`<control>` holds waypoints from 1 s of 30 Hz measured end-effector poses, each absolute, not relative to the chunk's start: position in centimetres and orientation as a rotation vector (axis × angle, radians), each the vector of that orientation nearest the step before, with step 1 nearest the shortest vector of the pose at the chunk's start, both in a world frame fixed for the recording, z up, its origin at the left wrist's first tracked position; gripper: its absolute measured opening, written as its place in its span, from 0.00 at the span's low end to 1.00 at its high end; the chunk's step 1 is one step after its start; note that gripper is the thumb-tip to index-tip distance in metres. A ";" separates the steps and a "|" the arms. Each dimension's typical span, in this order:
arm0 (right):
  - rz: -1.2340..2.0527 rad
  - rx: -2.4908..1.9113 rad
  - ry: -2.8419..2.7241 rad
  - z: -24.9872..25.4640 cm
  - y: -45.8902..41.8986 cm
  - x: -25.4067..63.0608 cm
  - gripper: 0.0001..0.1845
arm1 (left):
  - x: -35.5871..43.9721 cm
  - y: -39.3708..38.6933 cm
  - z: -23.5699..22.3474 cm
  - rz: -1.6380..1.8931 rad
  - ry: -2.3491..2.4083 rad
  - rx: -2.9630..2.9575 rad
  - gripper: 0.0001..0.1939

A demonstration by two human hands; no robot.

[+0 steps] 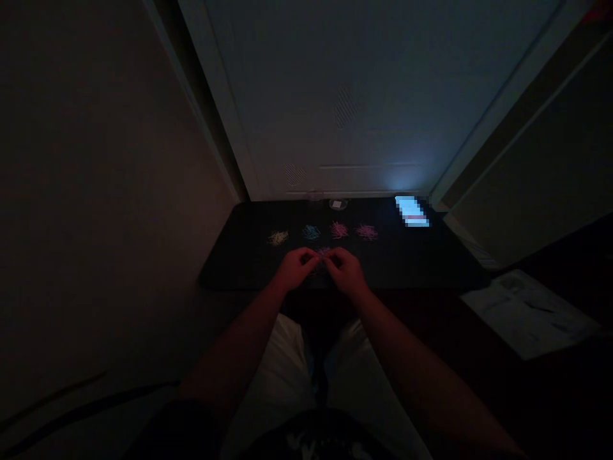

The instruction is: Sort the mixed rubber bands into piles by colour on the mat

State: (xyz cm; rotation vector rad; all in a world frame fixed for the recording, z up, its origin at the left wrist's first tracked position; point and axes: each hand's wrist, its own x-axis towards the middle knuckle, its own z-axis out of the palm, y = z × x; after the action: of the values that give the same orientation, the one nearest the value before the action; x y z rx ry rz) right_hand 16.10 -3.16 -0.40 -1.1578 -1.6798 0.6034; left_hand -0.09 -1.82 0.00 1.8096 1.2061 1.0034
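Pinkish-purple thin sticks are lying in a loose pile [324,251] directly under and just beyond our fingertips, where both hands are meeting. We are holding our left hand [299,265] and right hand [345,267] nearly tip to tip, thumbs and forefingers drawn together in pinches, but in this dimness we cannot tell whether a stick is caught in either. Beyond the hands, four more piles are sitting in a row: pale yellow sticks [278,237] beyond our left hand, blue sticks [311,233] ahead of it, then pink sticks [339,230] and mauve sticks [367,232] ahead of our right. They are probably standing apart by colour so that each is staying distinct and within reach. A glowing screen [412,212], far off to the right, is perhaps serving as light. Our wrists are crossing the near edge of the dark table [421,262]; its top is running outward on both sides, leaving us more room sideways than forward, where the door [359,140] is bounding it.
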 end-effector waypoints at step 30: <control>0.754 -1.123 -1.632 -0.7 -2.4 15.3 0.06 | -0.5 -2.0 0.4 1.063 1.286 1.742 0.11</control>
State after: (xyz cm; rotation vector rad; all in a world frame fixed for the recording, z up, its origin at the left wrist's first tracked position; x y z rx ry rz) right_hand 15.31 -2.39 -0.73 -1.1232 -1.6323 0.7541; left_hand -0.50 -1.96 0.42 1.7422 1.2855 1.0626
